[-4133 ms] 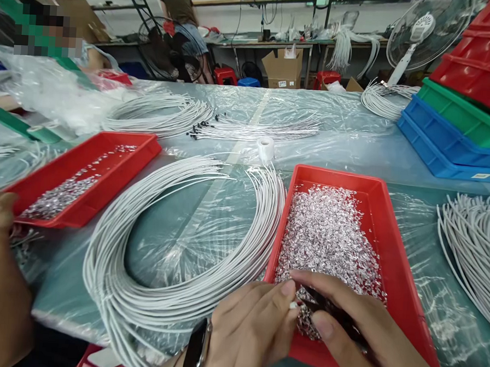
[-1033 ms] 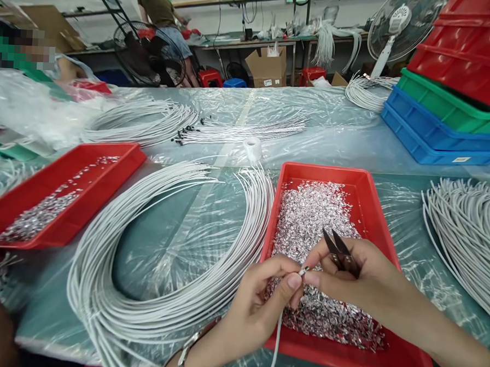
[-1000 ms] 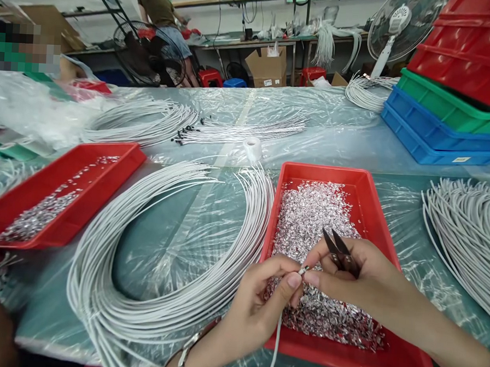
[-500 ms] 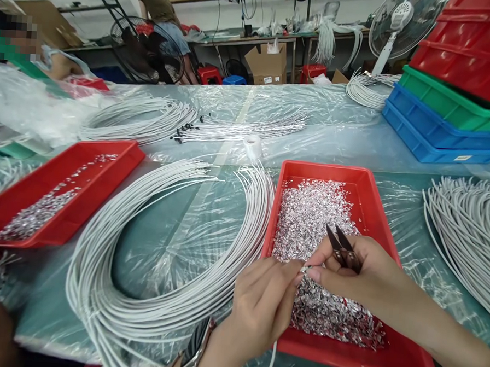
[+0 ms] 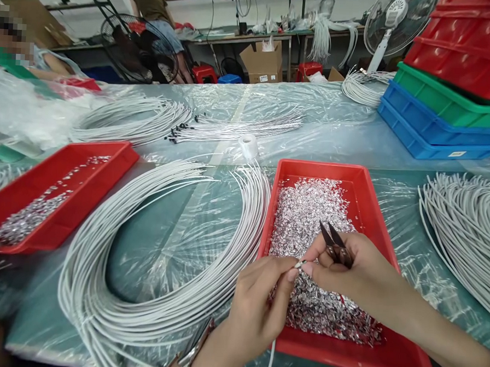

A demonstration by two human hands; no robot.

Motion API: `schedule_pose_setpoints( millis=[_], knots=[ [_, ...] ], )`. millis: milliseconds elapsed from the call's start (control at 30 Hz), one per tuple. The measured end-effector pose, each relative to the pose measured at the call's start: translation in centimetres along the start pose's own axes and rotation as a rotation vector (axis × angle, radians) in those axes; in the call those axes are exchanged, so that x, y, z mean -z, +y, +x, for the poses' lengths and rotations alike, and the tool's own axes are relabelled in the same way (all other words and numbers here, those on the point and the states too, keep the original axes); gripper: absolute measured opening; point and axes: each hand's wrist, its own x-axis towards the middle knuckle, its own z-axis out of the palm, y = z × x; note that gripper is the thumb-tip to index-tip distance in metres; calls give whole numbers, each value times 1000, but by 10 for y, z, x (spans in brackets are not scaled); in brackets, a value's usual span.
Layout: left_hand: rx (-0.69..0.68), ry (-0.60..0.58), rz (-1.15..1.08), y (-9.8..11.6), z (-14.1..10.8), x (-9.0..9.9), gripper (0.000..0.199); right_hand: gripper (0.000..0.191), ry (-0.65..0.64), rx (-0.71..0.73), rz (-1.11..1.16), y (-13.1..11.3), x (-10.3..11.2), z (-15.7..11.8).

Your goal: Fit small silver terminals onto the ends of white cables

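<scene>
Over a red tray [image 5: 408,362] heaped with shiny silver scraps [image 5: 313,209], my two hands meet fingertip to fingertip. My left hand [image 5: 259,299] pinches the end of a white cable [image 5: 271,360], which hangs down below the palm. Small dark bits show at the cable's tip between the fingers. My right hand [image 5: 359,271] is closed around thread snips [image 5: 334,243], their two dark blades apart and pointing up and away. Its thumb and forefinger also pinch at the cable tip. Left of the tray lies a large coil of white cables [image 5: 88,263].
Another red tray [image 5: 118,168] with silver scraps stands at left. A roll of white tape [image 5: 248,146] sits beyond the coil. More cable bundles [image 5: 468,228] lie at right, near stacked blue trays [image 5: 428,133]. Other people [image 5: 151,14] are in the background.
The view has shifted slightly, so most things sit a little further left. My hands stay together at the cable tip, which shows a bit more between the fingers.
</scene>
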Motion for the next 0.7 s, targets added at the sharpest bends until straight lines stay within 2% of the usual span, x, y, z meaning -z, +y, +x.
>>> schedule_pose_setpoints(
  millis=[167, 300, 400, 500, 700],
  knots=[
    [196, -81, -194, 2, 0, 2, 16, 11, -4, 16, -22, 2, 0, 2],
    [271, -62, -243, 2, 0, 4, 15, 10, -2, 46, -25, 3, -1, 2],
    [228, -4, -214, 1, 1, 3, 12, 6, -23, 22, -17, 1, 0, 2],
    [121, 42, -160, 0, 3, 3, 15, 9, -53, -25, -9, 0, 2, 1],
    [-68, 64, 3, -2, 5, 5, 19, 16, -58, -37, 8, -1, 5, 3]
  ],
)
